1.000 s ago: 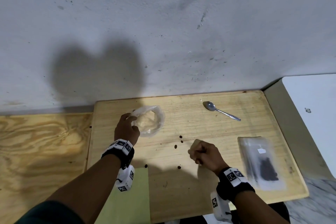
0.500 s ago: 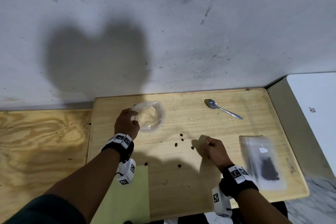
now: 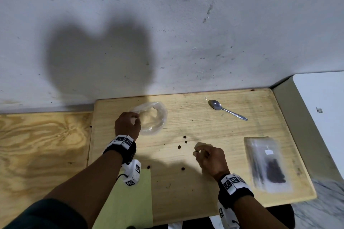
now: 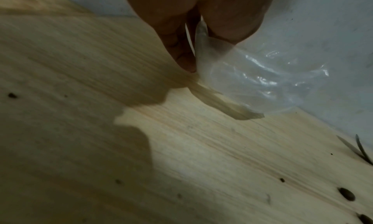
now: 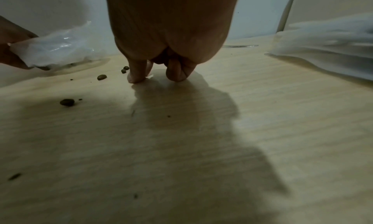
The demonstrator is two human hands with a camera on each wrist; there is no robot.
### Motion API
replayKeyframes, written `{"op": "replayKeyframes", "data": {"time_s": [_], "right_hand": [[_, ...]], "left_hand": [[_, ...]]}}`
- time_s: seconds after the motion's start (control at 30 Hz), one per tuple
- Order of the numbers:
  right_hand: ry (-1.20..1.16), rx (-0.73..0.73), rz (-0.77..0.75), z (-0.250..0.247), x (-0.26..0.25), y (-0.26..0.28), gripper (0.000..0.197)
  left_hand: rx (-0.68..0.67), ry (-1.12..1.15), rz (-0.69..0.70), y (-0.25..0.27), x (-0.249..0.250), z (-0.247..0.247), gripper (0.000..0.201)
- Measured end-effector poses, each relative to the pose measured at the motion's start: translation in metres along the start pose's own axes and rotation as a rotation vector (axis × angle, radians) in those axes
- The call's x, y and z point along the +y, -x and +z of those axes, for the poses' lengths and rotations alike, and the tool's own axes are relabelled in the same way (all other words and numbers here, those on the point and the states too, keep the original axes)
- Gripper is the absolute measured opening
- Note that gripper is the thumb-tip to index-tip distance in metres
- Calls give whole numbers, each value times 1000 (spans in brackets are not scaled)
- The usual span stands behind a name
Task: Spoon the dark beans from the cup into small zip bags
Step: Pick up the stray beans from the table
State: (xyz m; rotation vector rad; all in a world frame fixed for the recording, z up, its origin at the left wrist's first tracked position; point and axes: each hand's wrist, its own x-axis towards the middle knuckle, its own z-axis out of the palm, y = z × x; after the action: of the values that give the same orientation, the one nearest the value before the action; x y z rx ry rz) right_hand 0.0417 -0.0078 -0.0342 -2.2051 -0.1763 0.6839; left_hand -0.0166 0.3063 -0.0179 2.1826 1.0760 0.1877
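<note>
A thin, crumpled clear plastic cup (image 3: 154,117) lies on the wooden board (image 3: 204,191) at the back left and looks empty. My left hand (image 3: 136,118) pinches its near rim between thumb and fingers (image 4: 184,61); the cup (image 4: 262,77) hangs from that pinch. My right hand (image 3: 197,151) is curled at mid-board, fingertips (image 5: 137,77) down on the wood, pinching a dark bean (image 3: 195,153). Other loose beans (image 3: 185,139) lie just left of it. A metal spoon (image 3: 226,110) lies untouched at the back right. A stack of zip bags (image 3: 268,163) at right holds dark beans (image 3: 275,173).
The board ends at a grey wall (image 3: 186,33) behind. A plywood top (image 3: 42,145) adjoins at left and a white surface (image 3: 320,98) at right. A pale green sheet (image 3: 130,202) overlaps the board's near left edge. Two more beans (image 3: 183,168) lie near me.
My right hand shifted right and lowered its fingertips onto a loose bean. My left hand has kept its pinch on the cup rim.
</note>
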Motion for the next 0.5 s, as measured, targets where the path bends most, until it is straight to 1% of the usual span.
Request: {"op": "replayKeyframes", "data": {"time_s": [0.1,0.17,0.2,0.23,0.27,0.33,0.4,0.43,0.5], "right_hand": [[38,-22,2,0,-1,1,11],[27,-49,7,-2,-5,1,18],[-17,-29,24,-3,-9,0,20],[-114,2,52,-4,-14,0,20],[-261,25,97,-6,-19,-1,21],[-528,30,230,-12,-26,-2,26],[-656,-26,307,-17,-28,-4,26],[-712,-74,330,-18,-28,-6,23],[-752,-142,353,-19,-29,-11,25]], "left_hand": [[-4,-24,8,-1,-1,0,16],[-11,-45,-2,-1,1,-1,16],[-12,-47,-8,0,2,-1,14],[-14,-45,-9,1,3,-1,14],[-16,-42,-10,2,4,-2,17],[-25,-10,-32,4,6,-3,25],[-24,53,-47,6,8,-4,34],[-20,83,-43,8,9,-5,42],[-16,129,-38,11,12,-5,60]]}}
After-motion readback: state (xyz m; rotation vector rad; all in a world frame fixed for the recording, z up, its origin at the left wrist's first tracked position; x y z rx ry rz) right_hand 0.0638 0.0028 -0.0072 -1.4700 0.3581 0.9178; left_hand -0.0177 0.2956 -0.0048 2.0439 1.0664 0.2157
